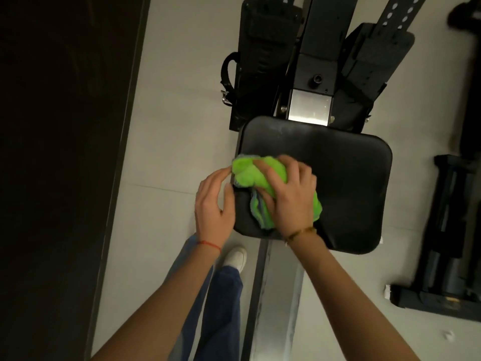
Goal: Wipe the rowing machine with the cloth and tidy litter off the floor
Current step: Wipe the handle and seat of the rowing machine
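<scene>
The rowing machine's black padded seat [346,178] sits on a metal rail [276,295], with two black footrests [260,61] beyond it. A bright green cloth [247,171] lies bunched on the seat's left half. My right hand [289,194] presses down on the cloth, fingers curled into it. My left hand [213,204] rests against the seat's left edge, fingertips touching the cloth's end. A small white scrap of litter [448,334] lies on the floor at the lower right.
A dark wall or panel [59,152] fills the left side. Pale floor tiles [171,126] run between it and the machine. Black gym equipment [442,243] stands at the right. My leg in blue jeans and a white shoe [235,257] is beside the rail.
</scene>
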A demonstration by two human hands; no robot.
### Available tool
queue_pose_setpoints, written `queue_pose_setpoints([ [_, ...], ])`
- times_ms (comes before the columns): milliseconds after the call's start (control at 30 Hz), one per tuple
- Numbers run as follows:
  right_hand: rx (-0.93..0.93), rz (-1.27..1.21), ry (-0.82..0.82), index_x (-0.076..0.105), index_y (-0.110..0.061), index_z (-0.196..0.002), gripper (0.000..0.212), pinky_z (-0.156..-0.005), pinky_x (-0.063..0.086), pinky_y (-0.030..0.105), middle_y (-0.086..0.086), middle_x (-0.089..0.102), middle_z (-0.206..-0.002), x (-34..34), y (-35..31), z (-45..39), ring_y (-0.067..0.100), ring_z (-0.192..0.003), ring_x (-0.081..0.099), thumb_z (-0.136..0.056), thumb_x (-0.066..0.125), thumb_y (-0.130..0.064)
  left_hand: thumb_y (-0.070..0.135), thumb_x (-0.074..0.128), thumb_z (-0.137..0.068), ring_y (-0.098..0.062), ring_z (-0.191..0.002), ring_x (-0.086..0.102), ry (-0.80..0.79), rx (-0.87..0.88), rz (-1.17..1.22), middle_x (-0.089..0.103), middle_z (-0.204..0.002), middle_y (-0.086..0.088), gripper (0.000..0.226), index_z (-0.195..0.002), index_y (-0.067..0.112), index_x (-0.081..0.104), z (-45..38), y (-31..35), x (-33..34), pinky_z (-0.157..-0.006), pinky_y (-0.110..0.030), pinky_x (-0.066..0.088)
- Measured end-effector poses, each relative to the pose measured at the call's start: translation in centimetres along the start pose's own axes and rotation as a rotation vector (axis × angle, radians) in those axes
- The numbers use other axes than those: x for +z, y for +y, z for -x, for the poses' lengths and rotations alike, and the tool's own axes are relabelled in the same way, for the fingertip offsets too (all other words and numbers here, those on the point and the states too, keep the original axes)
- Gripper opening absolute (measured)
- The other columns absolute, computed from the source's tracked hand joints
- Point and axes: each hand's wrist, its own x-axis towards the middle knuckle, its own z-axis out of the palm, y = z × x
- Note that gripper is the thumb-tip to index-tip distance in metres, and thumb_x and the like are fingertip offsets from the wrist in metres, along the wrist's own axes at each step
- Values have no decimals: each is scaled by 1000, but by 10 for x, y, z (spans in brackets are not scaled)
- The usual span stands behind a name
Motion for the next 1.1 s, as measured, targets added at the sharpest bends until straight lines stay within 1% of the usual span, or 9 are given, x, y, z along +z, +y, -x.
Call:
queue_pose_setpoints([
  [200,99,35,39,50,-37,-129,43,-80,40,39,8,52,-125,-7,3,-80,31,-103,48,-89,49,-52,21,45,-96,-9,-128,48,34,-81,46,54,-138,4,41,-136,15,50,26,-1,14,-109,-31,42],
  [467,-91,-31,-81,46,-34,-131,47,-86,42,41,11,49,-130,-7,-6,36,30,-113,40,-89,48,-55,32,41,-94,6,-125,41,58,-120,104,49,-136,13,42,-135,25,46,29,-6,19,-107,-21,40],
  [567,-143,60,-60,45,-35,-131,46,-82,41,41,15,51,-128,-7,5,-8,33,-107,41,-88,50,-51,28,41,-96,4,-125,42,75,-125,77,49,-135,15,39,-135,26,47,27,-6,22,-107,-29,42],
  [667,45,96,27,49,-36,-130,45,-80,40,40,13,51,-126,-9,12,-83,35,-103,48,-87,52,-50,20,43,-98,-1,-127,44,70,-90,49,49,-137,16,39,-136,18,50,27,-3,21,-107,-26,41],
  [733,144,65,30,49,-36,-130,45,-82,40,40,10,50,-126,-11,10,-95,33,-106,47,-87,51,-52,20,44,-97,-2,-127,45,66,-92,49,49,-136,16,39,-136,18,49,25,-2,21,-107,-26,42],
  [867,54,6,-33,45,-36,-133,49,-86,42,43,14,45,-132,-8,0,-3,35,-112,43,-87,55,-48,17,46,-96,-3,-126,46,79,-94,47,50,-136,14,40,-136,20,49,26,-6,22,-107,-27,42],
  [967,-5,-47,-90,40,-37,-133,51,-87,43,43,9,40,-131,-10,-13,74,32,-115,40,-86,57,-49,15,51,-95,4,-129,40,22,-160,111,44,-137,25,46,-138,29,43,29,-7,22,-108,-13,36],
  [1033,-94,-19,-90,40,-37,-131,48,-84,44,42,9,42,-129,-10,-4,59,31,-111,40,-87,52,-50,14,51,-95,4,-129,40,27,-154,98,45,-138,22,46,-138,28,44,29,-7,22,-107,-11,35],
  [1100,-89,48,-60,40,-37,-130,47,-81,43,41,11,47,-128,-9,10,16,31,-106,41,-87,53,-49,19,46,-97,-2,-128,44,42,-128,71,51,-139,11,40,-137,21,47,28,-6,22,-108,-18,38],
])
